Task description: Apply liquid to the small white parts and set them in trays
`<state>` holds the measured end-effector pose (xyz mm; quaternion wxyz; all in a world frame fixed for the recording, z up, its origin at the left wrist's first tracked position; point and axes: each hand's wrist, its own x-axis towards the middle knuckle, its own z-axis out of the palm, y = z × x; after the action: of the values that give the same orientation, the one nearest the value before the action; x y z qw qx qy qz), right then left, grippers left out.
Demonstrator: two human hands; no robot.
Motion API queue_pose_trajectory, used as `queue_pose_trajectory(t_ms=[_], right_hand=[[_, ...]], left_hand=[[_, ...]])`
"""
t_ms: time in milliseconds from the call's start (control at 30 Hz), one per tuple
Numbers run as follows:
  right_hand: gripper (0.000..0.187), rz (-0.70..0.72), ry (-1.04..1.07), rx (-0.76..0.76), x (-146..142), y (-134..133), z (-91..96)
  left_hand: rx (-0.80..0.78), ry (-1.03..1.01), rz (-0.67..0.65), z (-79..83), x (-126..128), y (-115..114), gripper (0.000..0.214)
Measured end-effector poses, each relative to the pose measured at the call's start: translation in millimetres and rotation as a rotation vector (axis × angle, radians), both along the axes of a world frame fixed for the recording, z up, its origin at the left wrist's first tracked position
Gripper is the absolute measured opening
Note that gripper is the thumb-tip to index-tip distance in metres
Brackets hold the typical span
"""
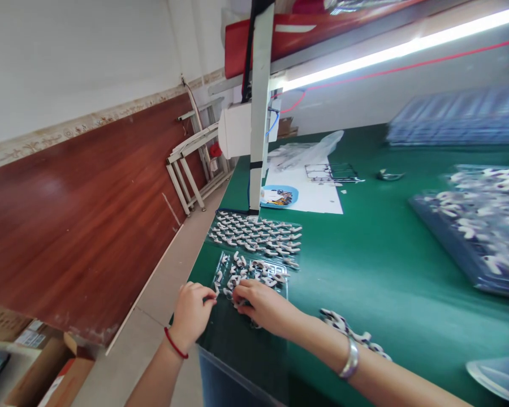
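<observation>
My left hand [193,312] is closed in a pinch at the near left corner of a clear plastic tray [287,289]. A small curved white part [217,288] is at its fingertips. Over the near side of the same tray, my right hand [261,302] has its fingers curled down among loose white parts [235,280]; what they grip, if anything, is hidden. Just behind lies a second clear tray [214,238], filled with rows of similar white parts [254,232].
More white parts [337,321] lie under my right forearm. Stacked trays [445,243] of parts stand at right, with clear trays [453,118] behind. A metal post [261,113] rises near a blue dish [294,195] and white paper [322,198]. The green table's left edge borders the floor.
</observation>
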<state>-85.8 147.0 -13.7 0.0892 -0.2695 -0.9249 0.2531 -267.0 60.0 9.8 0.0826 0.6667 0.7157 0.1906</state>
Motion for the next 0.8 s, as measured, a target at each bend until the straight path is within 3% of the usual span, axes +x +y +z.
queue_pose_trajectory(t_ms=[400, 600, 800], right_hand=[[0.016, 0.015, -0.023, -0.054, 0.0, 4.8, 0.4], [0.017, 0.024, 0.014, -0.08, 0.3, 8.0, 2.8], [0.018, -0.189, 0.106, -0.029, 22.1, 52.0, 11.0]], left_hand=[[-0.064, -0.047, 0.071, 1.7, -1.2, 3.8, 0.018], [-0.051, -0.106, 0.075, 9.4, -4.0, 3.5, 0.006], [-0.003, -0.113, 0.038, 18.8, 0.2, 13.4, 0.009]])
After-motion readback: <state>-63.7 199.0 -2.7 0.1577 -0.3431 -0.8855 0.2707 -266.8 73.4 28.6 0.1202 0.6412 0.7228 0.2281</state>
